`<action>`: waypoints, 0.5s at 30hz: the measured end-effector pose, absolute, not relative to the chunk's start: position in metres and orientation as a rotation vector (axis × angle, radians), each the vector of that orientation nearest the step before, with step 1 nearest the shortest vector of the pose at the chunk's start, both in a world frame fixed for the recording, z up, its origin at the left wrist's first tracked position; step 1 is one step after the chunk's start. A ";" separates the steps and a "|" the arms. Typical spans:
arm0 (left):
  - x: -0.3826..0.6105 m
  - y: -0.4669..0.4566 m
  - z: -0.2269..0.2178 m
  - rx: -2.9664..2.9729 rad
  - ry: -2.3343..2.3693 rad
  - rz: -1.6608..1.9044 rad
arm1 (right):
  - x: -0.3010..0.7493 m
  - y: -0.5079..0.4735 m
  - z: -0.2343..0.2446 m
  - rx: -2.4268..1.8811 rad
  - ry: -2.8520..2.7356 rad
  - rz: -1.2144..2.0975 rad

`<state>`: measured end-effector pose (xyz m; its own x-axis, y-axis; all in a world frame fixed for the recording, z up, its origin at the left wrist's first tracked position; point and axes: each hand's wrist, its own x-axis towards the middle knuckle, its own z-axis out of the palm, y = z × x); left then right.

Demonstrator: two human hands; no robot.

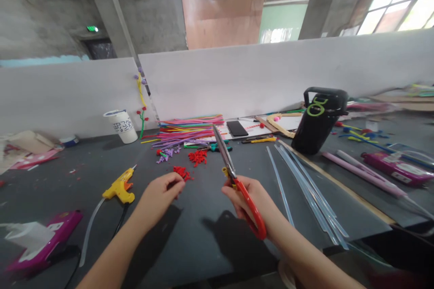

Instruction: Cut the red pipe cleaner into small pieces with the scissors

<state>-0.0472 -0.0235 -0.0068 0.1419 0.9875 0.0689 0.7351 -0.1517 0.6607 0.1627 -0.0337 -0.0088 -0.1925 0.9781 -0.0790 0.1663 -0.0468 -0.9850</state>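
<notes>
My right hand [249, 192] holds a pair of scissors [247, 205] by its red handles, with the blades pointing up and away over the table. A small yellow curled piece [225, 172] shows at the fingertips by the blade pivot; how it is held is unclear. My left hand [159, 198] is closed, thumb and fingers together, just in front of a pile of red cut bits [182, 172]. Whatever is between those fingers is hidden. Behind lie a second red pile [198, 158] and a heap of purple bits [167, 155].
A yellow glue gun [120, 187] and a magenta power strip [50, 239] lie on the left. Coloured pipe cleaners [190, 130], a phone [237, 128] and a white cup [121, 126] are at the back. Clear glue sticks [308, 185] and a black bottle [317, 122] are on the right.
</notes>
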 end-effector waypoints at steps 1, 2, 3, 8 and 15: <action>-0.055 -0.016 -0.008 1.959 1.685 0.686 | 0.164 -0.032 -0.010 -1.282 -1.442 1.318; -0.061 -0.008 -0.009 1.971 1.728 0.662 | 0.165 -0.030 -0.011 -1.286 -1.437 1.316; -0.065 0.000 -0.011 1.986 1.763 0.624 | 0.166 -0.028 -0.013 -1.291 -1.434 1.313; -0.063 0.033 -0.022 2.100 1.899 0.369 | 0.167 -0.022 -0.016 -1.299 -1.416 1.307; -0.061 0.053 -0.032 2.187 2.041 0.145 | 0.169 -0.022 -0.016 -1.296 -1.423 1.314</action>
<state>-0.0608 0.0530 -0.0316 0.0718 0.9970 -0.0293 0.9828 -0.0657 0.1725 0.1687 -0.0216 -0.0165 -0.1662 0.9822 -0.0870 0.1645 -0.0593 -0.9846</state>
